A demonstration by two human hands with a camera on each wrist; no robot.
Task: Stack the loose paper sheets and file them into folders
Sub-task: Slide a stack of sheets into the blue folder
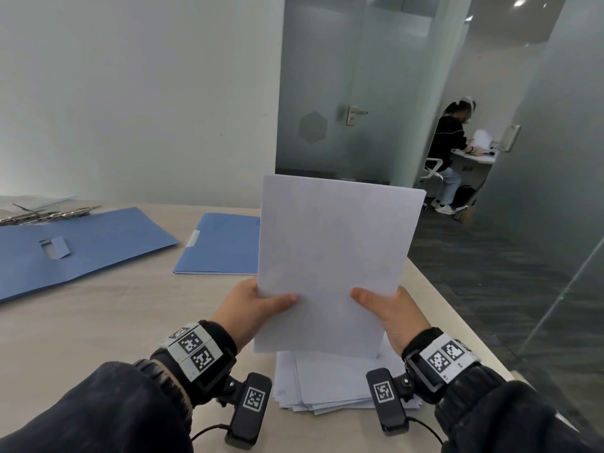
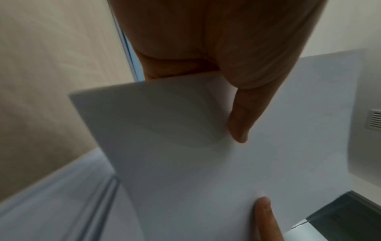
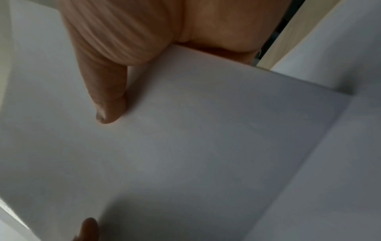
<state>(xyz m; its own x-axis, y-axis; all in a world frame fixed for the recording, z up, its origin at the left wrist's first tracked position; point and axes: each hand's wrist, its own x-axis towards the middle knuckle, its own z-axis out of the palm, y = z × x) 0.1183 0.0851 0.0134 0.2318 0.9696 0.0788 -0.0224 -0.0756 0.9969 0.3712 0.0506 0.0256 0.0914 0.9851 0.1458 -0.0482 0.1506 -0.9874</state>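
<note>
The sheets (image 1: 336, 256) are held upright above the messy pile (image 1: 330, 384) on the table (image 1: 98, 322), pinched by the left hand (image 1: 258, 305) and right hand (image 1: 389, 308). Grip's low, so the top could flop and sheets slide loose.

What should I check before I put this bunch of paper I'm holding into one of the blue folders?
1. Grip: left hand and right hand both pinch the held sheets, thumbs on top. Ok.
2. Edges squared: the top edge looks even; the rest cannot tell.
3. Open blue folder lies flat, clip showing. Ok.
4. Closed blue folder not opened yet. Not ok.
5. Loose pile on the table is fanned, unfiled. Not ok.
</note>
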